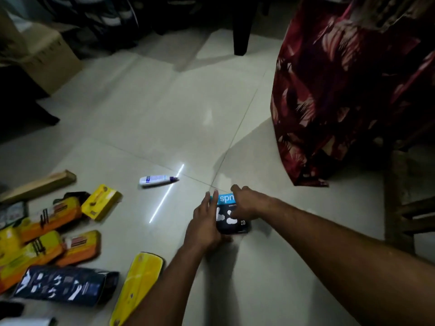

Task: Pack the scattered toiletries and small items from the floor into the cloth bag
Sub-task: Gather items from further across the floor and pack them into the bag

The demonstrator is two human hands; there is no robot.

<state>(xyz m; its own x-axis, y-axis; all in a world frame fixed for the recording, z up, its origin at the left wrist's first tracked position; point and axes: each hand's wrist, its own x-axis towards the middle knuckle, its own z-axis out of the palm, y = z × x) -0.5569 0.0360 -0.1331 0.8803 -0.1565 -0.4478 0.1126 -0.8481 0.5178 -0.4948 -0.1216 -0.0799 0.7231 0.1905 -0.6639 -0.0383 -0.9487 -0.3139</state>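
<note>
A dark blue packet [231, 216] with a light blue top and white shapes lies on the tiled floor. Both my hands are on it: my left hand [204, 222] grips its left side, my right hand [244, 203] presses on its top right. The red patterned cloth bag [329, 90] stands upright at the right, beyond the packet. A small white tube [156, 180] with a dark cap lies alone on the floor to the left of my hands. Several yellow and orange packs [47, 231] and a dark blue pack [68, 285] lie at the lower left.
A yellow box [101, 202] and a yellow flat pack [138, 285] lie near the pile. A long brown box [37, 185] sits at the far left. A cardboard carton [47, 55] stands at the back left, a dark furniture leg [241, 31] at the back, wooden furniture [409, 208] at the right.
</note>
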